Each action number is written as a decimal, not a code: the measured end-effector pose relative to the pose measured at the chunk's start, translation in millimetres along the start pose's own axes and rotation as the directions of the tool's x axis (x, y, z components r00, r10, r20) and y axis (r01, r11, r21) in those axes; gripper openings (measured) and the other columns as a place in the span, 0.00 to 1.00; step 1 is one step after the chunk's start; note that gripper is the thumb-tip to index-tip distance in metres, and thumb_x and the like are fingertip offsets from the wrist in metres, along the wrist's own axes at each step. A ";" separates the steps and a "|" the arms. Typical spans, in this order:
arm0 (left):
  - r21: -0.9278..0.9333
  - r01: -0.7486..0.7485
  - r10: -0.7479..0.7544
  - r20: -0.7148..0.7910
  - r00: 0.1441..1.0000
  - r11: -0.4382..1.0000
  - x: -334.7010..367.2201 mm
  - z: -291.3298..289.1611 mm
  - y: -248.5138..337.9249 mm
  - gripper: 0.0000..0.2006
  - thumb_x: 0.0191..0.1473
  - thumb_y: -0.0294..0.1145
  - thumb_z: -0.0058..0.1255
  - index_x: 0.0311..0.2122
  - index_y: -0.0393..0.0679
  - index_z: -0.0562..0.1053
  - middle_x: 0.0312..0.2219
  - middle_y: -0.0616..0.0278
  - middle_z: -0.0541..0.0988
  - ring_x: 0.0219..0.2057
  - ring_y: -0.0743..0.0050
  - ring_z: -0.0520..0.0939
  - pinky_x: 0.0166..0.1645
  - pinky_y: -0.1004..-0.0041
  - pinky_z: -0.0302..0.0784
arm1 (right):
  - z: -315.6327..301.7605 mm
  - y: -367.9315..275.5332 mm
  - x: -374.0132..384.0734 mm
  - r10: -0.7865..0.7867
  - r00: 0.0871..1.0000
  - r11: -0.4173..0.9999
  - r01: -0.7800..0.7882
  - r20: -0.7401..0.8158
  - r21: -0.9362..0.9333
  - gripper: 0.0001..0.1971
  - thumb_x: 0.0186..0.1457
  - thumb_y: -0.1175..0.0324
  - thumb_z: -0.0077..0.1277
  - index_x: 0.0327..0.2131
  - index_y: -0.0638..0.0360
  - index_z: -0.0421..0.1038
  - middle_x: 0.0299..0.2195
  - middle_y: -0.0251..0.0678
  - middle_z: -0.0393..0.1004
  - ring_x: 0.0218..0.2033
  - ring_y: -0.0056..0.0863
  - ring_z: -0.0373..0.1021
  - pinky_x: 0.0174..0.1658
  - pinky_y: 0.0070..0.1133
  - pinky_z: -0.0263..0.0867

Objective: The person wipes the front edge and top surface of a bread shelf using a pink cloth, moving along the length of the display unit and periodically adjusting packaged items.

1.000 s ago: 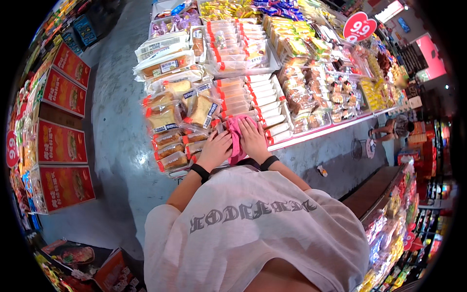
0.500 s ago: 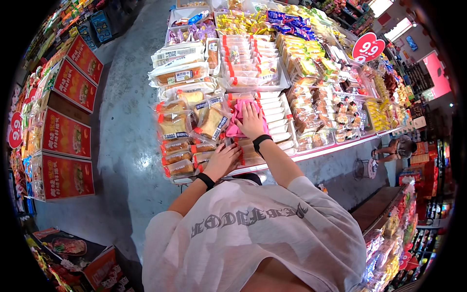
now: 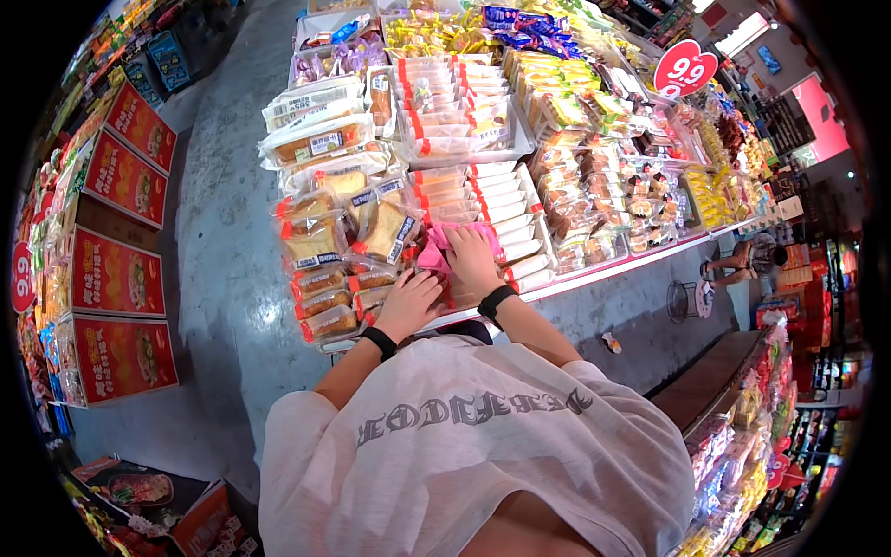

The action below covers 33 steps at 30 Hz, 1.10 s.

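Note:
My right hand [image 3: 471, 257] rests on a crumpled pink cloth [image 3: 433, 253] near the front edge of the display table, fingers bent over it and pressing it down on packaged pastries. Beside it, my left hand [image 3: 411, 303] lies with fingers apart at the front of the table, touching wrapped pastries and holding nothing. Just left of that hand are small wrapped cakes [image 3: 329, 302] with red-ended packs. Bagged bread slices [image 3: 382, 227] lie beyond them. White and red wrapped sticks [image 3: 501, 200] fill a tray past the cloth.
More trays of wrapped snacks [image 3: 566, 190] cover the table to the right and back. Red cartons [image 3: 121, 288] stand across the aisle at left. A red price sign [image 3: 685, 70] rises at the far right. A person [image 3: 756, 252] sits low near a round stool [image 3: 703, 299].
My right hand has drawn the pink cloth toward me, uncovering the wrapped sticks beyond it. The left hand stays by the front edge. The view has shifted slightly.

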<state>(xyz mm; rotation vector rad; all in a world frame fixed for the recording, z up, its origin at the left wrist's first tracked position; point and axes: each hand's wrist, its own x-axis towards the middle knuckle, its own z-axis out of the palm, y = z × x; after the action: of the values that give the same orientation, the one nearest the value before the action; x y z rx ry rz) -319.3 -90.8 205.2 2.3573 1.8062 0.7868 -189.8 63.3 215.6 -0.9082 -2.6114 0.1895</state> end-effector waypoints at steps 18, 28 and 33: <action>0.238 0.679 -0.634 -0.243 0.734 0.695 39.6 -72.6 -38.6 0.35 0.39 0.47 0.66 0.50 0.39 0.66 0.36 0.58 0.70 0.39 0.59 0.72 0.45 0.60 0.69 | -9.6 -8.6 -35.4 0.052 0.998 0.985 -0.056 0.029 0.163 0.23 0.41 0.67 0.59 0.45 0.56 0.70 0.38 0.38 0.71 0.44 0.40 0.66 0.49 0.34 0.61; 0.151 0.622 -0.598 -0.179 0.781 0.768 45.7 -69.9 -42.8 0.30 0.40 0.34 0.67 0.49 0.40 0.65 0.37 0.51 0.68 0.40 0.48 0.75 0.44 0.56 0.71 | -2.3 -7.6 -42.8 0.054 0.997 0.989 -0.047 -0.046 0.141 0.24 0.42 0.66 0.58 0.47 0.56 0.70 0.39 0.38 0.71 0.44 0.38 0.67 0.49 0.33 0.61; 0.002 0.643 -0.639 -0.105 0.762 0.766 47.4 -80.6 -47.2 0.33 0.39 0.32 0.67 0.51 0.39 0.63 0.38 0.46 0.68 0.41 0.42 0.75 0.44 0.55 0.74 | -3.9 -8.7 -43.1 0.072 0.996 0.986 -0.063 -0.053 0.152 0.24 0.42 0.66 0.58 0.47 0.56 0.70 0.38 0.38 0.71 0.44 0.37 0.67 0.49 0.33 0.61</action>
<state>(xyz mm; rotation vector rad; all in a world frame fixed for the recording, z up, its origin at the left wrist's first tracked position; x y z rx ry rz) -387.4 -52.7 275.1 1.5192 2.4575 0.7639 -162.1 29.7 208.5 -0.9349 -2.4761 0.3670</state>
